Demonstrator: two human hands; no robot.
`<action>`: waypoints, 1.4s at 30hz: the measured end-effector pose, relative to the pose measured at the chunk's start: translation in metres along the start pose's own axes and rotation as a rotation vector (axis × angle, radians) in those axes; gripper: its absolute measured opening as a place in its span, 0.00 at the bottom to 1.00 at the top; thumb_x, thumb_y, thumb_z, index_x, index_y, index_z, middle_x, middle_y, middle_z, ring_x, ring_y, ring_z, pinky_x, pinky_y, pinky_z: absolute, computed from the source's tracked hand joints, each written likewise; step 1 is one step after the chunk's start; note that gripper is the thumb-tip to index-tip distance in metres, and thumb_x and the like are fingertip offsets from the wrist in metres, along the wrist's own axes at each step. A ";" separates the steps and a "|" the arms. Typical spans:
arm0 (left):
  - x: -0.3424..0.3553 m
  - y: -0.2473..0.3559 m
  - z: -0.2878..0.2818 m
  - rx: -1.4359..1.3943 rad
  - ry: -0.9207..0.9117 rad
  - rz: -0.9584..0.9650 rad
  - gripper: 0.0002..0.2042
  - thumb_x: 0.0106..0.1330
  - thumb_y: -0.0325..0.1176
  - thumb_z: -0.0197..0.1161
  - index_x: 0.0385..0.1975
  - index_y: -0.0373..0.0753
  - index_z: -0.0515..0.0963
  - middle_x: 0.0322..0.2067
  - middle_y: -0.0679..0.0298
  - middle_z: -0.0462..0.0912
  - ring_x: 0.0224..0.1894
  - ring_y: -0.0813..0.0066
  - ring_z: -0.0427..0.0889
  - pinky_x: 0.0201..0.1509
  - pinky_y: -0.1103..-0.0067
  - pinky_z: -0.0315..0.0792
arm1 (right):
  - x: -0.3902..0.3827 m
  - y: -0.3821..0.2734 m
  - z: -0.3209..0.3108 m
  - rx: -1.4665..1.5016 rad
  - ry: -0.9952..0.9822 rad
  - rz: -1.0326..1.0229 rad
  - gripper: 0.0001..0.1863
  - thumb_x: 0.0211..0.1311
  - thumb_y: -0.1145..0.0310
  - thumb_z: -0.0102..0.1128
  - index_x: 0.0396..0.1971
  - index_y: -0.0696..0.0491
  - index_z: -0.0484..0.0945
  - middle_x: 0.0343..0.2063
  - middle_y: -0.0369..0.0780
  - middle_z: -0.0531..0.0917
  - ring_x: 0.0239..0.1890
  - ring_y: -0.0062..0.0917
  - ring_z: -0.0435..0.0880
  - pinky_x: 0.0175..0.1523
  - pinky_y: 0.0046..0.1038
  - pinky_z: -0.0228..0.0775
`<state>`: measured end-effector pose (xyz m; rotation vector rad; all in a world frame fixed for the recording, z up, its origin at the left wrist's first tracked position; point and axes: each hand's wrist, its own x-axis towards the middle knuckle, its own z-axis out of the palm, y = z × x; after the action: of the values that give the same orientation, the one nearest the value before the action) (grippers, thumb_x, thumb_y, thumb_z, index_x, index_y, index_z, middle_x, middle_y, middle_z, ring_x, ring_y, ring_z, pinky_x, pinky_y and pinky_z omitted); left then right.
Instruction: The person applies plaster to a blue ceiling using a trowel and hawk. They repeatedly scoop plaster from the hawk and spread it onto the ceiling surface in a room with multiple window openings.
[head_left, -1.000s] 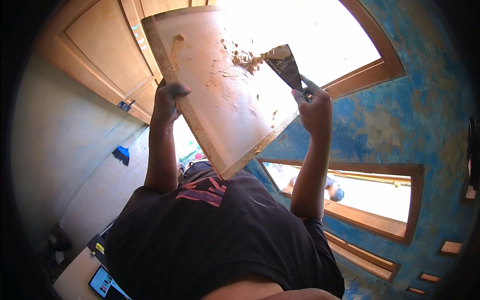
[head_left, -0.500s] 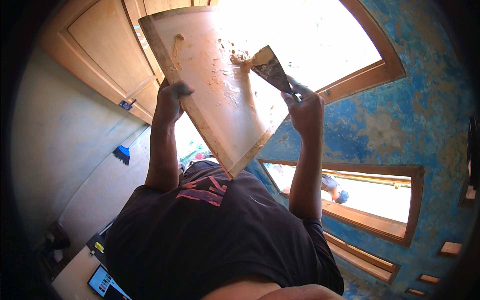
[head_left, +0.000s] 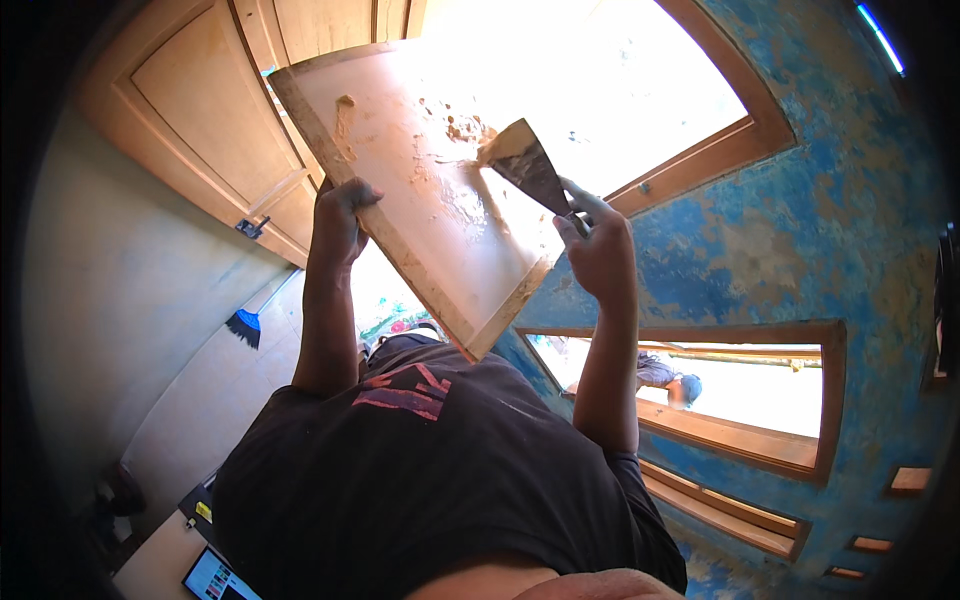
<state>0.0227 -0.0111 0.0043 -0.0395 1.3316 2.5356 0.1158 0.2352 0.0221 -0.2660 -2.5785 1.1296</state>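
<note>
My left hand (head_left: 345,215) grips the long edge of a white board (head_left: 400,215) with a wooden rim, thumb on top and fingers hidden beneath. The board is held up in front of my chest, its near corner close to my shirt. Tan putty lies in smears and lumps over its face. My right hand (head_left: 600,245) is closed on the handle of a putty knife (head_left: 530,170). Its wide, stained blade carries putty near the tip and is over the board's right part, beside a lump of putty (head_left: 463,128). Glare hides the board's far right edge.
A wooden door (head_left: 205,105) stands at the upper left, with a blue broom (head_left: 245,325) below it. Bright window openings with wooden frames (head_left: 740,440) break the patchy blue wall (head_left: 740,255) on the right. Through one, another person (head_left: 680,385) shows. A screen (head_left: 215,575) sits at the lower left.
The board's far end has dipped slightly toward me. My right hand and the putty knife have moved a little left and down. The person outside has shifted slightly.
</note>
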 end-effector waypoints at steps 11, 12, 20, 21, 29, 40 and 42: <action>-0.002 -0.011 0.014 0.142 -0.034 0.090 0.21 0.41 0.20 0.45 0.40 0.26 0.60 0.32 0.58 0.68 0.34 0.72 0.70 0.41 0.81 0.64 | -0.010 -0.016 -0.004 0.346 -0.304 0.217 0.20 0.42 0.76 0.55 0.41 0.57 0.69 0.24 0.40 0.76 0.27 0.17 0.73 0.31 0.18 0.65; -0.002 -0.015 0.009 0.116 -0.034 0.090 0.21 0.41 0.20 0.45 0.41 0.27 0.60 0.32 0.58 0.68 0.35 0.72 0.70 0.41 0.81 0.64 | -0.013 -0.011 -0.004 0.467 -0.333 0.185 0.22 0.43 0.77 0.53 0.44 0.58 0.65 0.25 0.42 0.75 0.24 0.20 0.73 0.29 0.18 0.66; 0.052 -0.050 -0.015 0.321 -0.115 0.282 0.11 0.43 0.28 0.48 0.28 0.31 0.68 0.28 0.59 0.70 0.33 0.68 0.70 0.38 0.75 0.67 | -0.002 0.017 -0.091 0.547 0.076 -0.206 0.27 0.43 0.74 0.52 0.47 0.63 0.56 0.25 0.47 0.72 0.17 0.27 0.73 0.19 0.28 0.69; 0.040 -0.048 -0.021 -0.074 -0.069 0.127 0.15 0.42 0.29 0.48 0.32 0.31 0.66 0.32 0.57 0.69 0.37 0.65 0.69 0.42 0.72 0.66 | -0.014 -0.011 -0.111 0.826 0.112 -0.226 0.29 0.43 0.74 0.52 0.48 0.62 0.55 0.25 0.47 0.71 0.17 0.27 0.73 0.16 0.28 0.68; 0.001 -0.069 -0.056 -0.012 0.136 0.135 0.21 0.40 0.32 0.49 0.37 0.30 0.63 0.34 0.59 0.66 0.40 0.68 0.66 0.45 0.73 0.62 | -0.110 -0.088 -0.325 0.491 1.100 -0.274 0.22 0.51 0.66 0.46 0.48 0.55 0.58 0.23 0.39 0.72 0.15 0.19 0.70 0.14 0.22 0.61; 0.020 -0.107 -0.090 -0.110 0.095 0.181 0.19 0.45 0.35 0.49 0.39 0.34 0.62 0.37 0.57 0.64 0.42 0.68 0.64 0.45 0.74 0.62 | -0.117 -0.133 -0.516 -0.328 1.346 -0.500 0.11 0.52 0.68 0.43 0.35 0.53 0.72 0.20 0.38 0.74 0.18 0.20 0.73 0.23 0.21 0.65; 0.020 -0.102 -0.075 -0.128 0.077 0.168 0.19 0.46 0.34 0.49 0.39 0.33 0.62 0.36 0.57 0.64 0.41 0.68 0.64 0.44 0.74 0.63 | -0.110 -0.156 -0.529 -0.698 1.430 -0.534 0.11 0.51 0.69 0.43 0.34 0.53 0.72 0.22 0.40 0.75 0.21 0.26 0.74 0.27 0.25 0.65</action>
<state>0.0219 -0.0128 -0.1240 -0.0532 1.2462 2.7842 0.3997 0.4590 0.4536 -0.3228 -1.4188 -0.2439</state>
